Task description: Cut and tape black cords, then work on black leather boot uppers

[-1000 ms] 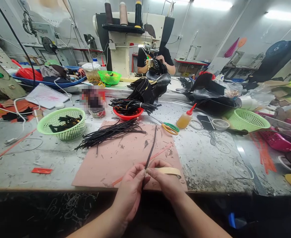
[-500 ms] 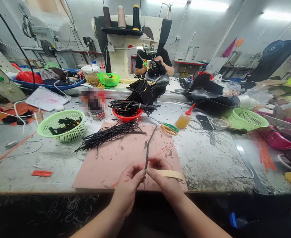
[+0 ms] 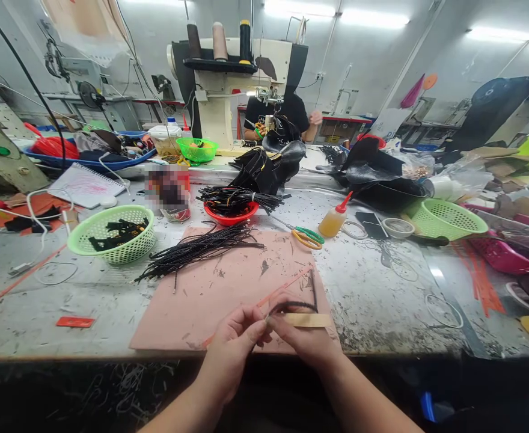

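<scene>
My left hand (image 3: pixel 235 343) and my right hand (image 3: pixel 303 337) meet at the near edge of a pink work mat (image 3: pixel 219 288), fingertips pinched together on one end of a black braided cord (image 3: pixel 298 299). The cord bends to the right and curls up over the mat. A tan strip (image 3: pixel 307 320) lies under my right fingers; whether they grip it I cannot tell. A bundle of black cords (image 3: pixel 196 249) lies at the mat's far left.
A green basket of black pieces (image 3: pixel 113 231), a red bowl of cords (image 3: pixel 231 207), scissors (image 3: pixel 307 236), a glue bottle (image 3: pixel 334 218) and another green basket (image 3: pixel 447 219) stand on the table. A person works at a sewing machine (image 3: pixel 237 72) behind.
The cord stood straight, pointing away over the mat; now it has swung right and bent low beside my right hand. Both hands stayed at the mat's near edge.
</scene>
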Action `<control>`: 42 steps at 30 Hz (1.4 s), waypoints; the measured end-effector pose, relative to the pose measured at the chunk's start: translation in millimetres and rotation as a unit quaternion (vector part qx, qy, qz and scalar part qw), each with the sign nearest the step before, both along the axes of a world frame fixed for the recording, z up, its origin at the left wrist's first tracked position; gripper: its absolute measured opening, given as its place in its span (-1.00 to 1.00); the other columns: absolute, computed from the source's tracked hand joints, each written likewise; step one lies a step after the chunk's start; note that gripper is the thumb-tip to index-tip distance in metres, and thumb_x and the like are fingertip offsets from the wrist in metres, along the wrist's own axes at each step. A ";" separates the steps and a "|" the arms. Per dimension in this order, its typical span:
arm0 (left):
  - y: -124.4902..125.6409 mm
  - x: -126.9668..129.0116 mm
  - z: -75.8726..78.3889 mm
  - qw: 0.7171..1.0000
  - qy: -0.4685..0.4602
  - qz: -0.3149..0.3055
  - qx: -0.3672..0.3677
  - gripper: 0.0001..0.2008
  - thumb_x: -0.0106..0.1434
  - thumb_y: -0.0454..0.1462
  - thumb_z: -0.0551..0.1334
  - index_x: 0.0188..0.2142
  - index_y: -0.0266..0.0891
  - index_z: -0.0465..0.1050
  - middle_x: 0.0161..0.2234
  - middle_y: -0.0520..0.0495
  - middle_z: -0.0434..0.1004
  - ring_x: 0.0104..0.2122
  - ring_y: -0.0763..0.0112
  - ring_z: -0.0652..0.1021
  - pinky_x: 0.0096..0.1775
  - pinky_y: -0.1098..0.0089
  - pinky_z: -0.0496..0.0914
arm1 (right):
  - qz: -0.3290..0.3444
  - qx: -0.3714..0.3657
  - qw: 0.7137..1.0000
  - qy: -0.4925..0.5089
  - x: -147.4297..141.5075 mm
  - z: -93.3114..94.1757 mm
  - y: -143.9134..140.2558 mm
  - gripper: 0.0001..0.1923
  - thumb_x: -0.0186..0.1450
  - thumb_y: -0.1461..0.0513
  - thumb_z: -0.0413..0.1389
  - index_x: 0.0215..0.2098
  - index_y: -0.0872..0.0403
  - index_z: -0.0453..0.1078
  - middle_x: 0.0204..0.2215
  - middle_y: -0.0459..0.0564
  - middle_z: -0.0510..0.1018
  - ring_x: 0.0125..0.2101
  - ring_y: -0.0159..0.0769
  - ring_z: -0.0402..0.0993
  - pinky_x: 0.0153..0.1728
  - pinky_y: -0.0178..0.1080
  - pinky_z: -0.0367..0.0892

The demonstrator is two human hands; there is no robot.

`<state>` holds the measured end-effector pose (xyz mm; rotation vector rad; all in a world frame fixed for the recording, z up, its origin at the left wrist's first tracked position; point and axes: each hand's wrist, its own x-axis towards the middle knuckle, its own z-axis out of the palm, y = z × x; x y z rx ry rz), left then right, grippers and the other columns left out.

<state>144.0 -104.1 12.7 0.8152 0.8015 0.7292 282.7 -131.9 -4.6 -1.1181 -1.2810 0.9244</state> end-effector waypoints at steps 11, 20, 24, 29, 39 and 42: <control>-0.7 -2.0 4.0 0.984 -0.084 -0.113 -0.110 -0.73 -0.06 -0.18 0.39 -0.39 -0.31 0.51 -0.70 0.08 0.29 -0.70 0.64 0.21 -0.61 0.56 0.09 | 0.156 0.027 0.987 0.010 13.2 5.2 0.5 -0.90 0.23 0.19 0.07 -0.32 0.03 0.40 -0.30 -0.05 0.36 -0.33 -0.35 0.41 -0.30 -0.28 0.37; 2.3 -5.5 3.6 0.997 0.044 -0.042 0.042 -0.77 -0.10 -0.17 0.39 -0.59 -0.29 0.46 -0.63 -0.01 0.45 -0.58 0.44 0.40 -0.45 0.45 0.27 | 0.053 0.064 0.989 -0.123 5.1 6.8 -1.1 -0.83 0.26 0.18 0.02 -0.48 0.05 0.23 -0.44 -0.06 0.36 -0.40 -0.34 0.35 -0.40 -0.29 0.32; 2.4 -7.2 7.2 0.991 0.100 -0.049 0.077 -0.84 -0.08 -0.23 0.34 -0.64 -0.27 0.44 -0.68 0.01 0.41 -0.61 0.44 0.36 -0.48 0.43 0.24 | 0.066 0.106 0.962 -0.241 9.0 10.3 -2.1 -0.91 0.26 0.31 -0.04 -0.40 0.04 0.25 -0.40 -0.02 0.40 -0.35 -0.33 0.37 -0.35 -0.28 0.33; 2.9 -7.2 8.8 0.977 0.154 -0.091 0.119 -0.82 -0.11 -0.36 0.27 -0.75 -0.25 0.32 -0.72 0.05 0.33 -0.63 0.46 0.33 -0.51 0.45 0.22 | 0.081 0.220 0.868 -0.438 14.9 15.3 -2.3 -0.86 0.25 0.34 -0.05 -0.34 0.06 0.33 -0.43 0.01 0.48 -0.41 -0.27 0.35 -0.39 -0.24 0.32; 10.1 -25.9 1.2 0.989 0.125 -0.058 -0.060 -0.82 -0.13 -0.27 0.33 -0.59 -0.28 0.34 -0.73 0.08 0.37 -0.71 0.55 0.35 -0.64 0.55 0.22 | -0.181 -0.052 0.809 -0.557 140.4 -36.3 -8.9 -0.64 0.11 0.29 -0.09 -0.20 0.08 0.44 -0.36 0.11 0.52 -0.32 -0.08 0.45 -0.30 -0.08 0.35; 12.0 -24.3 -2.7 0.989 0.127 -0.049 -0.052 -0.83 -0.11 -0.28 0.31 -0.56 -0.28 0.32 -0.75 0.10 0.35 -0.72 0.57 0.34 -0.65 0.57 0.20 | -0.184 -0.259 0.760 -0.567 157.4 -31.7 -18.3 -0.70 0.11 0.15 -0.06 -0.39 0.09 0.48 -0.45 0.14 0.53 -0.38 0.00 0.47 -0.37 -0.06 0.35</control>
